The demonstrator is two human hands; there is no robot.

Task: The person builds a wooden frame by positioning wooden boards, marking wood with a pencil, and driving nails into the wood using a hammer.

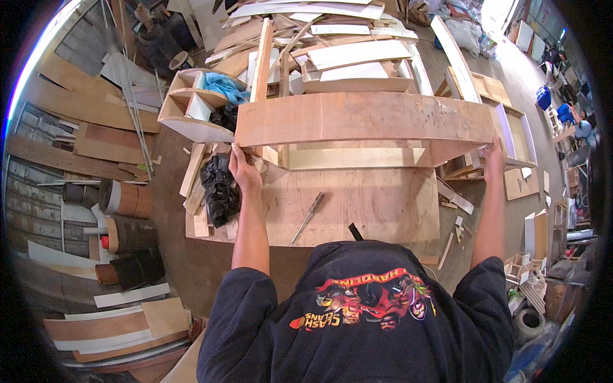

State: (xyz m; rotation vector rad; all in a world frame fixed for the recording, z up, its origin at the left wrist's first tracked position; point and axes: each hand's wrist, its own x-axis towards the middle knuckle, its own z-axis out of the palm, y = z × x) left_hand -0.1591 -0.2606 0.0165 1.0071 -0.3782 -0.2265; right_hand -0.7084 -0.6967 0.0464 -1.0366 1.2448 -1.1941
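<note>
Both my hands hold a long wooden frame (357,118), one at each end, above a plywood worktable (383,204). A broad brown board forms the side facing up, with dark marks along its right part. My left hand (243,168) is closed around the left end corner, and my right hand (493,157) grips the right end. Some fingers are hidden behind the wood. Below the frame, a screwdriver (310,217) lies slanted on the tabletop. A black plastic bag (220,190) sits beside my left wrist.
Beyond the frame rises a heap of wood offcuts (351,57). At the left stands a divided wooden box (191,108) with blue cloth. Rolls of sheet material (131,233) and stacked boards (115,332) line the left side. A drawer-like frame (516,134) stands at the right.
</note>
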